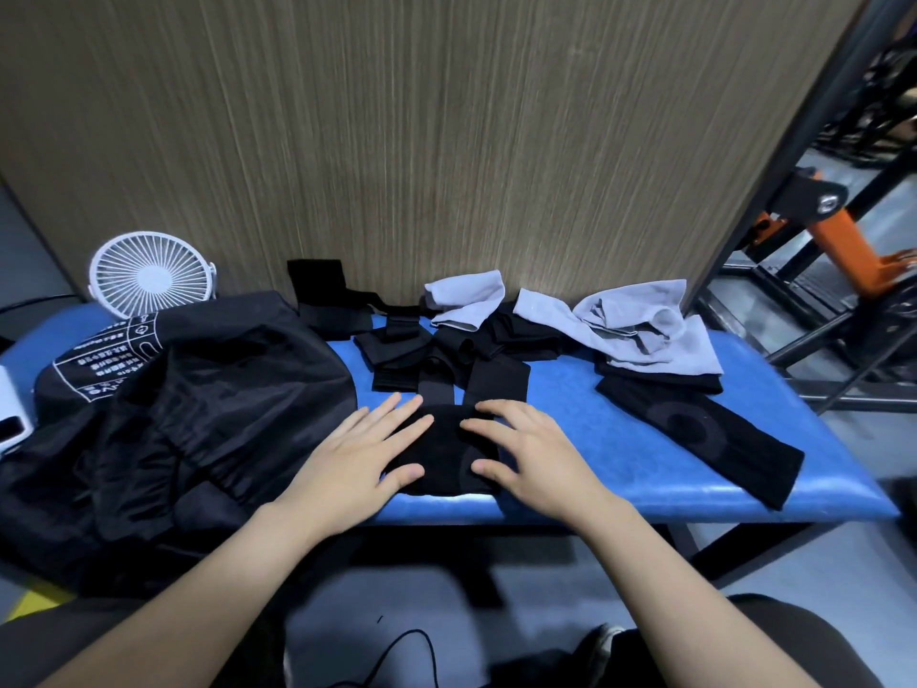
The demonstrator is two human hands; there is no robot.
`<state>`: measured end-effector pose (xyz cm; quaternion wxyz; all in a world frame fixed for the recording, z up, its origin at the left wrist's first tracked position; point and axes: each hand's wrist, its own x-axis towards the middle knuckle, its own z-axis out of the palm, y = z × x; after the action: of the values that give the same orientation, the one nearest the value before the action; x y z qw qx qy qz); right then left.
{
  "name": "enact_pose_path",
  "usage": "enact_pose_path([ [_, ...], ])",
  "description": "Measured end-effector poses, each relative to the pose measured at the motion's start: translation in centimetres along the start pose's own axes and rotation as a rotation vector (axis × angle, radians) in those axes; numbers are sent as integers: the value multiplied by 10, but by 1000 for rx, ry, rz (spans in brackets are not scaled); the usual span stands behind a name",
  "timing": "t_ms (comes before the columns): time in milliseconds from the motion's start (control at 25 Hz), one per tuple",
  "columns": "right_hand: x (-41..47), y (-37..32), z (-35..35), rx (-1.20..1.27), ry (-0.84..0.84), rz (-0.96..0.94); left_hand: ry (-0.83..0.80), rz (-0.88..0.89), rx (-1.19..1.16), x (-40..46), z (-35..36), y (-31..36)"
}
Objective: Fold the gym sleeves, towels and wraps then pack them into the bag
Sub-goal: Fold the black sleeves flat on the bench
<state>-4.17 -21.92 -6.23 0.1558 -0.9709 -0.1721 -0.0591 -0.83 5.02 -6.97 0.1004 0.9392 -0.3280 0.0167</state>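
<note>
Hands (357,454) flat on black sleeve (444,459)

**Soft cloth on a shiny blue table**

The table (645,439) has a smooth blue cover that shines a little, like vinyl. The black sleeve (694,429) is matt stretchy knit cloth with a round patch woven in. The grey towels (645,320) look soft and dull. The black wraps (446,360) are flat matt cloth bands. The black bag (198,399) is thin crinkly cloth with a faint shine and white print. The fan (151,275) is white plastic. The wall panel (397,141) behind looks like streaky wood, matt.
</note>
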Motion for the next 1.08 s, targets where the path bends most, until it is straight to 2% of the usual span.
enact_pose_path([
  [200,0,3,6,46,-106,44,-57,12,25,-2,9,-8],
  [440,-18,11,-13,113,-39,94,105,2,-133,16,-4,12],
  [600,-53,43,-33,68,-3,193,199,100,-158,57,-8,60],
  [880,-116,128,-76,1,167,513,172,146,-268,159,29,140],
  [1000,-147,165,-90,-56,245,711,122,65,-391,205,42,171],
  [1080,-165,183,-95,-47,276,874,95,-10,-395,230,50,188],
])
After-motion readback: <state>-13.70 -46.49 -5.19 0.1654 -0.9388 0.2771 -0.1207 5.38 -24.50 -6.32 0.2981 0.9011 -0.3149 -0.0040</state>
